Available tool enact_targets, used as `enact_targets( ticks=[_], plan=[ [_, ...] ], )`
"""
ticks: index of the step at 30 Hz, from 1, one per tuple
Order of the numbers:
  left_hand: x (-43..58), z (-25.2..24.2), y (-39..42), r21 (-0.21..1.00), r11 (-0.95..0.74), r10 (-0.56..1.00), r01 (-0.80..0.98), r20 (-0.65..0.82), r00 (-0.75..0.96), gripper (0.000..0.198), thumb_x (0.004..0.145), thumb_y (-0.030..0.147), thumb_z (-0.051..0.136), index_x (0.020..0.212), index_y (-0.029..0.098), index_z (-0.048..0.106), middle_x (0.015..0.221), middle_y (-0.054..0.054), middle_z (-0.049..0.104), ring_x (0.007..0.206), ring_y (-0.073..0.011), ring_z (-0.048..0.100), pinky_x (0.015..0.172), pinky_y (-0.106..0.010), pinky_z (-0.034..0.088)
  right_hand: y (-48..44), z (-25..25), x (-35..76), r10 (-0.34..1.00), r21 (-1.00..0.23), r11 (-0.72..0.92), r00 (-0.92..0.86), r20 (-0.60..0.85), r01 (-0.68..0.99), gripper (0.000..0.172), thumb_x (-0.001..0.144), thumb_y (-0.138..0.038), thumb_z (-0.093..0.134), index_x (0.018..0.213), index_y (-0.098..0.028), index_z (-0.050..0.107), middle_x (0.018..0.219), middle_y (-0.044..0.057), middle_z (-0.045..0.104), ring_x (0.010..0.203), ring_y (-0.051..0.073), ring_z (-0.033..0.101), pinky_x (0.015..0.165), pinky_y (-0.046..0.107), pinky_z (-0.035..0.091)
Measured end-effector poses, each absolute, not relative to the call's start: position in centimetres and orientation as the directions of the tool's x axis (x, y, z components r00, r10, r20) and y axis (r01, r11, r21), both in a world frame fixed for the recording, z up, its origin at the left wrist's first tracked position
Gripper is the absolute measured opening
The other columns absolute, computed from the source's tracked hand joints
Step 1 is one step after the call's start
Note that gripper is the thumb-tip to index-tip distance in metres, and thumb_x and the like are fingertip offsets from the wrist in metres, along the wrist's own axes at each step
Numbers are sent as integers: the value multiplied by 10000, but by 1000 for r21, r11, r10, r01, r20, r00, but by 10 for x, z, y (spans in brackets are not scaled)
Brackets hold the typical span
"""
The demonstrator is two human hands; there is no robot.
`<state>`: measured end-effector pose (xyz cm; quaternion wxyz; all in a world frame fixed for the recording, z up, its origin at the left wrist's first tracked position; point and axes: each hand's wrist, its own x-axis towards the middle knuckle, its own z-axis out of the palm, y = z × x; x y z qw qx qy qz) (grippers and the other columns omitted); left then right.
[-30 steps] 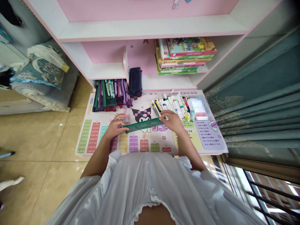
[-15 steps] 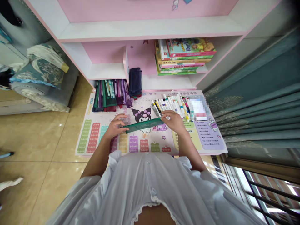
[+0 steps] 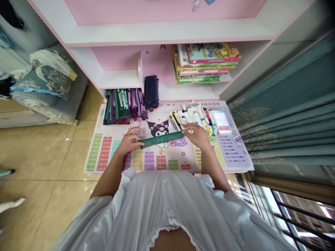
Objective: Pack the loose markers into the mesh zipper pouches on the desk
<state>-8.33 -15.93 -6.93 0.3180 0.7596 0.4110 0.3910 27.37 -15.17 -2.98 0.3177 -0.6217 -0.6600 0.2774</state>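
Note:
A green mesh pencil pouch [image 3: 162, 139] stretches between my two hands above the printed desk mat. My left hand [image 3: 131, 141] pinches its left end between thumb and fingers. At the right end, my right hand [image 3: 195, 135] grips the pouch's upper corner with its fingertips. Just beyond my right hand lies a loose heap of markers [image 3: 193, 116], mostly white-bodied with coloured ends. Back on the left sit several mesh pouches [image 3: 119, 104] in green and purple with pens in them. Beside those, a stack of dark blue pouches [image 3: 151, 91] leans at the shelf's foot.
The desk mat [image 3: 183, 162] carries multiplication tables and a cartoon figure. A pink and white shelf unit [image 3: 167, 33] rises behind it, holding a pile of books [image 3: 206, 64]. A blurred-out white item [image 3: 222, 122] lies right of the markers. Teal curtains [image 3: 282, 104] hang at the right.
My right hand has shifted slightly to the right along with its end of the green pouch. My left hand stays where it was.

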Motion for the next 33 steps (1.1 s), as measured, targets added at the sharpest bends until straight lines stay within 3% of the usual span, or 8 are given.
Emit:
enact_targets(
  ticks=[10,19,23,28,33],
  plan=[
    [-84,-68,-160,799,-468,870,377,342,355,319,740,398,797,623,191,584,1245,-129,645,1252,-279,543,1064,-525,439,-151,-31,279,992,-740,92,-1,122,667,168,767,-334,630,633,-236,656,1019,44,745,995,264,669,801,418,533],
    [-86,-68,-160,794,-479,865,375,354,357,307,729,361,810,620,187,583,1251,-133,647,1265,-283,541,1069,-538,438,-155,-29,282,994,-761,77,5,106,644,163,777,-346,626,665,-236,669,1046,50,739,1027,274,664,843,440,532],
    [-81,-55,-170,787,-483,866,384,367,339,314,744,369,800,626,188,573,1243,-123,652,1279,-291,532,1075,-564,429,-157,-23,276,976,-808,134,65,208,573,144,792,-351,640,705,-240,666,997,47,733,1003,252,672,928,440,519],
    [-58,-50,-192,721,-512,842,466,529,107,351,816,388,729,629,201,497,1104,-75,669,1245,-280,548,1040,-581,457,-155,-27,242,930,-809,164,186,318,565,187,845,-412,631,808,-233,668,1088,90,681,1092,259,628,990,463,493],
    [-36,-60,-207,678,-534,745,505,660,-98,287,819,284,727,652,204,508,1066,-59,628,1202,-271,549,1013,-579,463,-157,-39,199,946,-833,114,197,257,542,367,835,-556,627,910,-200,682,1227,162,573,1254,300,514,1063,485,433]
  ],
)
